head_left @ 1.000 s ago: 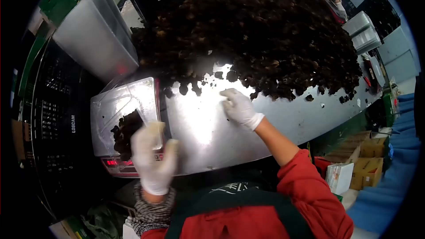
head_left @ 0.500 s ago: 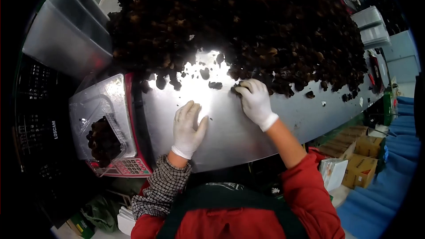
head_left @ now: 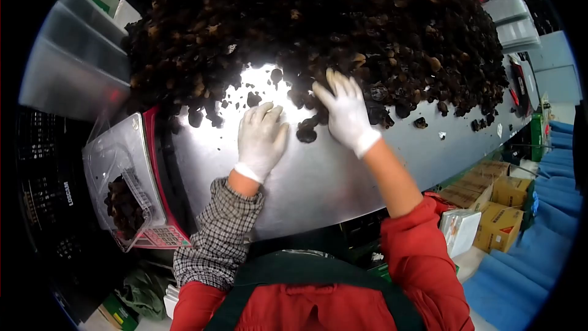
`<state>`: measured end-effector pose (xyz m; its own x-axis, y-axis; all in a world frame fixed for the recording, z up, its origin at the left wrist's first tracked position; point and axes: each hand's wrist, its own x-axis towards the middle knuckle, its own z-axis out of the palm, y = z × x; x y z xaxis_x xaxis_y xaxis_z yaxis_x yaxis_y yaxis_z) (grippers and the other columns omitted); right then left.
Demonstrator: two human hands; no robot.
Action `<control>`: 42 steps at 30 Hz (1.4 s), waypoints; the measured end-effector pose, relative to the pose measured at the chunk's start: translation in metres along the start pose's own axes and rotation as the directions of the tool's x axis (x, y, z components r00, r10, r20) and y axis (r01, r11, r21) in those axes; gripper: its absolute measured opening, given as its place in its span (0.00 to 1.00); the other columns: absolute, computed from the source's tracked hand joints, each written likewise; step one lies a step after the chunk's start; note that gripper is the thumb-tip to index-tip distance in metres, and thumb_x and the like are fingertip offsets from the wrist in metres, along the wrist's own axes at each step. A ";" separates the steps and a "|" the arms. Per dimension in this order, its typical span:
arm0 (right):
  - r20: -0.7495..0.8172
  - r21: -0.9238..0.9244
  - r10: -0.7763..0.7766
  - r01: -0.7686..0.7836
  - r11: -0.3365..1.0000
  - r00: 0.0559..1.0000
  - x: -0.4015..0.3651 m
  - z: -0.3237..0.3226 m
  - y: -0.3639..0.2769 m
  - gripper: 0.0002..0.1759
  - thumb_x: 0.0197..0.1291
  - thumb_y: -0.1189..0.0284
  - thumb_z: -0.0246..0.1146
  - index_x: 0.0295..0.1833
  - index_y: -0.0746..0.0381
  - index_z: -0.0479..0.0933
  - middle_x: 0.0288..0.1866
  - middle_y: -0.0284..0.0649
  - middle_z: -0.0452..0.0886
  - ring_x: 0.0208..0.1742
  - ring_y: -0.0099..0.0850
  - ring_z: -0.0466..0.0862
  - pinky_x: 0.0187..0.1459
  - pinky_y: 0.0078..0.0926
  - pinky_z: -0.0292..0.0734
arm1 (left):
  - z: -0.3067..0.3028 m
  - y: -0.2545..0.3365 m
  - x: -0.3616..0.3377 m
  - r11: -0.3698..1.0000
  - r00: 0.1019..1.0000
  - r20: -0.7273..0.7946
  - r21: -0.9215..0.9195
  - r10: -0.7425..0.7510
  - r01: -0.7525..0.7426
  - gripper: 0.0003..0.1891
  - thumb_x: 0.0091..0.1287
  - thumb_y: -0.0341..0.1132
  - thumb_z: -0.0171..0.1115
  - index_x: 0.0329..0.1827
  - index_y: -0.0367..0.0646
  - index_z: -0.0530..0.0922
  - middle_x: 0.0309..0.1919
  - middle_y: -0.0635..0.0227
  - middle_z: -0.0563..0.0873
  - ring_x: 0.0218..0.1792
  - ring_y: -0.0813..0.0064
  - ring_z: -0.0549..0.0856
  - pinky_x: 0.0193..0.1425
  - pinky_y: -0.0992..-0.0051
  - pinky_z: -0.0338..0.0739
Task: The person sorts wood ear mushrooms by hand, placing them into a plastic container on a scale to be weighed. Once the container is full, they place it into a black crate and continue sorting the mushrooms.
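Dark, curled pieces [head_left: 380, 30] are lying in a broad heap across the far part of the metal table [head_left: 300, 199], their near edge thinning into stray bits on bare, glaring metal. A small loose cluster [head_left: 307, 132] is sitting apart from my fingers, between my two hands.

My right hand [head_left: 350, 112], in a white glove, is hovering or resting at the heap's near edge, its fingers pointing into the dark pieces. I am keeping that grip wide, thumb and fingers spreading apart; whether a piece is lying under the palm, I cannot tell.

My left hand [head_left: 260, 139], also gloved, is lying over the bare metal — fingers loosely side by side, thumb standing off, grip wide. Its fingertips are pointing toward a single stray piece [head_left: 253, 99]. Contact with the metal: cannot tell.

To my left, a red-edged scale [head_left: 101, 153] is standing beside the table's bare patch, bearing a clear container [head_left: 138, 191] with more dark pieces inside. Beyond it a translucent bin [head_left: 73, 64] is standing upright.

On the far right, pale stacked trays [head_left: 513, 19] are sitting near the heap; below, cardboard boxes [head_left: 497, 228] are standing beside a blue sheet [head_left: 520, 282].
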<state>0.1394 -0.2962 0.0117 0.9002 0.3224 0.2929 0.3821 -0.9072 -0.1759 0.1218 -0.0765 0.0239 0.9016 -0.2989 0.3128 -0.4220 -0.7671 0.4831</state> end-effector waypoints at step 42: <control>0.199 0.353 -0.052 -0.022 0.935 0.979 -0.146 -0.052 -0.056 0.30 0.53 0.72 0.61 0.65 0.62 0.71 0.71 0.54 0.67 0.72 0.49 0.66 0.72 0.57 0.55 | 0.011 0.075 -0.092 0.981 0.928 0.334 -0.152 0.167 -0.122 0.48 0.51 0.48 0.75 0.73 0.39 0.62 0.74 0.43 0.57 0.74 0.43 0.57 0.75 0.45 0.49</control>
<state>-0.0248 -0.3066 0.0279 0.9028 0.4160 0.1089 0.4110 -0.7603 -0.5030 0.0087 -0.1126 0.0220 0.7978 -0.5950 0.0974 -0.5380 -0.6297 0.5604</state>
